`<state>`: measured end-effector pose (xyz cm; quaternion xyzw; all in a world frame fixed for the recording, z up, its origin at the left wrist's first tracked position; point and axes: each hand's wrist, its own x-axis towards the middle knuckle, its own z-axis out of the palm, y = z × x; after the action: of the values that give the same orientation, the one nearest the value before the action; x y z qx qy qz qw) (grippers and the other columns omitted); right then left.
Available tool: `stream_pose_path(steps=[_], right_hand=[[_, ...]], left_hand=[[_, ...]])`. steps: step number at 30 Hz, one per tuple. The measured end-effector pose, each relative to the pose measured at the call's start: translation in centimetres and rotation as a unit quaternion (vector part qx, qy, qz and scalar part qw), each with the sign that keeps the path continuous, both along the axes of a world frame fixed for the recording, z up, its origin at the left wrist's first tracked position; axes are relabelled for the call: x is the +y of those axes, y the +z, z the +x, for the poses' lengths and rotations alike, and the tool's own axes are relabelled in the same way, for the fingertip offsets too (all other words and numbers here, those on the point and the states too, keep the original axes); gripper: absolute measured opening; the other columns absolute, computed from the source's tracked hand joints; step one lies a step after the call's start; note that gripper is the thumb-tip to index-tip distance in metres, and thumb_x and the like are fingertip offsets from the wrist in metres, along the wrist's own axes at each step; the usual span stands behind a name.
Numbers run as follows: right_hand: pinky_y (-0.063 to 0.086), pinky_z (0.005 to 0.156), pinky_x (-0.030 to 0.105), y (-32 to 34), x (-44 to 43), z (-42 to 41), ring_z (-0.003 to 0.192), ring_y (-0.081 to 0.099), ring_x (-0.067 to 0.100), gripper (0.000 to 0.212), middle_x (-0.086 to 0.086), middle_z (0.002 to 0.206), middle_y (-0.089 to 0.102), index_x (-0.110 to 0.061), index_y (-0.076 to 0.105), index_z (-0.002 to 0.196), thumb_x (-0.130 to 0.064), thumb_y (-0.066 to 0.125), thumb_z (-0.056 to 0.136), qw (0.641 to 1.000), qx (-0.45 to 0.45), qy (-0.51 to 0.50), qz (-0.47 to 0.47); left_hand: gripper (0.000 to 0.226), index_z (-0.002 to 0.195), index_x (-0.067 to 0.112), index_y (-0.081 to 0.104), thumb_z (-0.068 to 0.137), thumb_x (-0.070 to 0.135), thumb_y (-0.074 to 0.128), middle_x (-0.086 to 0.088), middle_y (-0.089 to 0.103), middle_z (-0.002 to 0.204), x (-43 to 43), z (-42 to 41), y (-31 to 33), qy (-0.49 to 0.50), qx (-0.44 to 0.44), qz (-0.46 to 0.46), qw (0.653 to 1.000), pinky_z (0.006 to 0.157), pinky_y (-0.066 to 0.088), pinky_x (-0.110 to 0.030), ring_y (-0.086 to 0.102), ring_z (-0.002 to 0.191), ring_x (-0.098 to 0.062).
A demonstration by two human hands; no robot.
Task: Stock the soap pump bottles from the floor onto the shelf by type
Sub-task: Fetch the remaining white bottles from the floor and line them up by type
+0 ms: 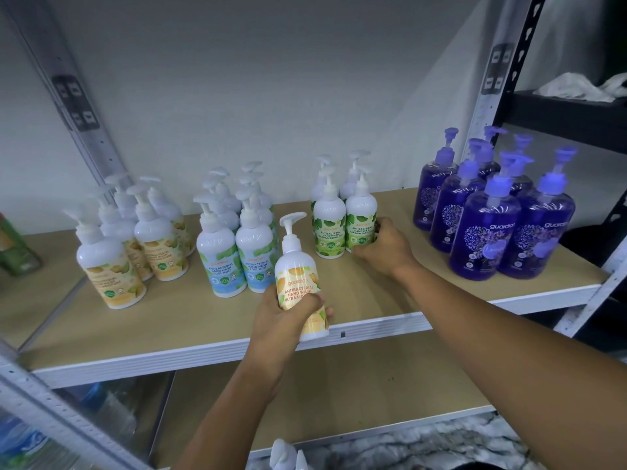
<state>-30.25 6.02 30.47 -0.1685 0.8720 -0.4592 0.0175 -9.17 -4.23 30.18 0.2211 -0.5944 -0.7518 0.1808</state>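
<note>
My left hand [288, 312] grips a white pump bottle with an orange label [300, 273], held upright just above the front edge of the wooden shelf [190, 320]. My right hand [383, 245] holds a green-label bottle [361, 218] standing at the front right of the green group [329, 220]. The shelf carries groups by type: orange-label bottles [112, 262] at the left, blue-label bottles [222, 256] in the middle, then green, and purple bottles [485, 228] at the right. White pump heads [285, 457] show at the bottom edge, down at floor level.
White metal uprights [488, 106] frame the shelf on both sides. A green container [15, 249] sits at the far left. A black rack [559, 113] with crumpled white plastic stands to the right. A lower shelf board [339, 391] lies beneath, with water bottles at the lower left.
</note>
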Motion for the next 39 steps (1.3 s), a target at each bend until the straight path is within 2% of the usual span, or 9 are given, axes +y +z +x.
stream_pose_path(steps=[4, 7, 11, 18, 23, 27, 32, 36, 39], right_hand=[[0.04, 0.081, 0.029, -0.3, 0.9, 2.1, 0.11, 0.055, 0.026, 0.049, 0.008, 0.121, 0.053, -0.011, 0.049, 0.117, -0.025, 0.078, 0.079, 1.0, 0.011, -0.02, 0.014], [0.039, 0.086, 0.028, -0.4, 1.4, 4.9, 0.117, 0.05, 0.026, 0.034, 0.007, 0.12, 0.047, -0.016, 0.049, 0.108, -0.027, 0.07, 0.084, 0.999, 0.016, -0.027, 0.021], [0.037, 0.104, 0.032, 0.0, 0.0, 9.8, 0.131, 0.043, 0.023, 0.049, 0.005, 0.135, 0.045, -0.014, 0.057, 0.13, -0.032, 0.068, 0.086, 0.996, 0.061, 0.022, 0.056], [0.042, 0.098, 0.029, 0.7, -6.9, 18.0, 0.121, 0.052, 0.014, 0.041, -0.007, 0.127, 0.05, -0.018, 0.061, 0.125, -0.035, 0.065, 0.088, 0.97, 0.129, 0.193, 0.073], [0.038, 0.106, 0.032, -0.6, -11.7, 20.7, 0.129, 0.049, 0.021, 0.049, 0.001, 0.139, 0.052, -0.012, 0.057, 0.136, -0.041, 0.057, 0.097, 0.938, 0.182, 0.261, 0.135], [0.036, 0.109, 0.037, -2.0, -14.0, 21.5, 0.132, 0.047, 0.025, 0.049, 0.004, 0.147, 0.05, -0.014, 0.055, 0.137, -0.046, 0.047, 0.101, 0.917, 0.221, 0.272, 0.192], [0.039, 0.1, 0.038, -3.1, -14.7, 22.1, 0.12, 0.05, 0.024, 0.04, -0.005, 0.139, 0.056, -0.022, 0.062, 0.121, -0.048, 0.039, 0.102, 0.896, 0.294, 0.239, 0.23], [0.034, 0.105, 0.035, -3.2, -14.4, 22.0, 0.128, 0.045, 0.02, 0.044, -0.007, 0.145, 0.05, -0.024, 0.057, 0.131, -0.051, 0.034, 0.103, 0.893, 0.286, 0.249, 0.245], [0.029, 0.109, 0.034, -3.1, -13.9, 22.0, 0.135, 0.039, 0.018, 0.049, -0.008, 0.151, 0.043, -0.027, 0.05, 0.139, -0.054, 0.028, 0.104, 0.886, 0.28, 0.259, 0.263]], left_hand=[[0.031, 0.11, 0.009, 0.059, 0.084, 0.006, 0.075, -0.005, 0.074, 0.081, 0.1, 1.3, 0.1, 0.0, 0.004, -0.034, 0.999, 0.086, 0.06, -0.052, 0.075, 0.09, -0.037], [0.048, 0.11, 0.014, 0.061, 0.068, 0.025, 0.081, -0.008, 0.076, 0.09, -0.2, 3.0, 0.6, 0.001, -0.005, -0.057, 0.998, 0.087, 0.058, -0.057, 0.074, 0.093, -0.034], [0.046, 0.107, 0.021, 0.064, 0.067, 0.031, 0.082, -0.008, 0.074, 0.099, -1.7, 6.2, 1.4, 0.027, -0.008, -0.093, 0.995, 0.076, 0.06, -0.037, 0.073, 0.09, -0.021], [0.037, 0.116, 0.024, 0.06, 0.085, 0.011, 0.076, -0.001, 0.075, 0.101, -6.7, 12.1, 2.5, 0.092, 0.011, -0.134, 0.987, 0.067, 0.056, -0.018, 0.073, 0.088, -0.012], [0.032, 0.107, 0.019, 0.064, 0.082, 0.005, 0.079, -0.005, 0.075, 0.091, -11.4, 14.8, 2.6, 0.154, 0.017, -0.191, 0.969, 0.064, 0.056, -0.017, 0.07, 0.075, -0.006], [0.039, 0.105, 0.025, 0.06, 0.078, 0.011, 0.084, 0.004, 0.073, 0.094, -14.7, 15.8, 1.9, 0.181, -0.005, -0.232, 0.956, 0.063, 0.052, -0.01, 0.067, 0.074, 0.006], [0.064, 0.119, 0.023, 0.046, 0.073, 0.011, 0.089, 0.008, 0.065, 0.112, -16.9, 15.7, 0.5, 0.195, 0.002, -0.217, 0.956, 0.072, 0.056, -0.015, 0.066, 0.097, -0.002], [0.068, 0.128, 0.024, 0.051, 0.073, 0.024, 0.09, 0.011, 0.067, 0.115, -17.7, 14.9, -0.4, 0.187, -0.015, -0.257, 0.948, 0.09, 0.057, -0.031, 0.066, 0.107, -0.011], [0.069, 0.134, 0.026, 0.055, 0.074, 0.034, 0.088, 0.013, 0.067, 0.118, -17.5, 14.4, -0.9, 0.192, -0.036, -0.3, 0.934, 0.09, 0.055, -0.028, 0.064, 0.109, -0.006]])
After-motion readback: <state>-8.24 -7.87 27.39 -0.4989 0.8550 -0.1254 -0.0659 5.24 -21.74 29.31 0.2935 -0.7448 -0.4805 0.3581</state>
